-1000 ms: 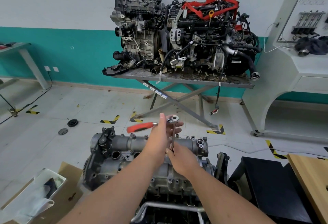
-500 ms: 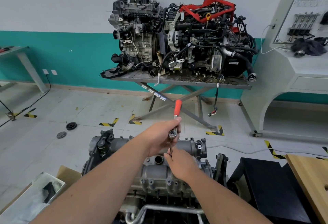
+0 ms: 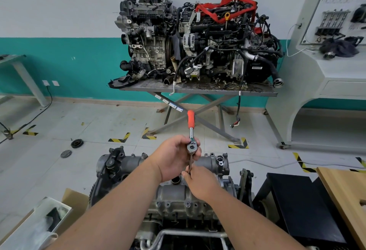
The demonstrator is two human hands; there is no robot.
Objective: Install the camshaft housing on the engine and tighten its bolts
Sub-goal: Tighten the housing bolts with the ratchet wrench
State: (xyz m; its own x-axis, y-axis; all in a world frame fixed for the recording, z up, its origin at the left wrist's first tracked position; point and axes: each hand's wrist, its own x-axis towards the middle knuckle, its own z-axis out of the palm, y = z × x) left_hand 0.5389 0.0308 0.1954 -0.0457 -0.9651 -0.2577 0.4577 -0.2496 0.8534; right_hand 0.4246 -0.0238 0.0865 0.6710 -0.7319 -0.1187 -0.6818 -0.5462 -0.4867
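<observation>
On the tiled workshop floor, above the grey cast-metal camshaft housing, the left hand grips the red-handled steel ratchet at its head (handle pointing away) while the right hand pinches its thin extension shaft.

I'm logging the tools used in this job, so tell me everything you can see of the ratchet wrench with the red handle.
The ratchet wrench has a red grip at the far end, a bare shiny metal shank and a round metal head. Its handle points away from the person, toward the far wall. A thin dark extension bar runs down from the head toward the grey camshaft housing; its lower end is hidden. The left hand holds the head, and the right hand holds the bar lower down. Nobody touches the red grip.
</observation>
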